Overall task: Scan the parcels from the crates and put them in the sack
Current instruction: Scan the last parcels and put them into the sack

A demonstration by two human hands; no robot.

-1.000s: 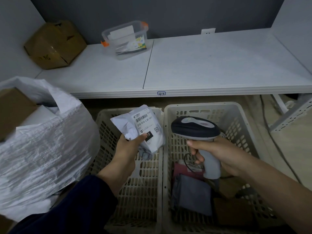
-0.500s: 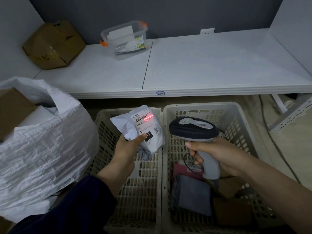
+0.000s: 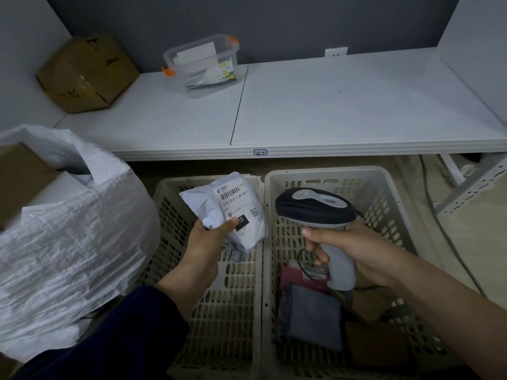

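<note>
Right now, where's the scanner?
Head view, right of centre: the scanner is in the right hand, over the right crate, beside the white parcel held by the left hand.

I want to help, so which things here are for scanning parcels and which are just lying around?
For the job: white parcel in the left hand, scanner in the right hand, sack, left crate, right crate, grey parcel in it.
Just lying about: cardboard box and clear tub on the shelf.

The left hand [image 3: 204, 242] and right hand [image 3: 356, 252] both grip, fingers curled (left arm sleeved).
</note>
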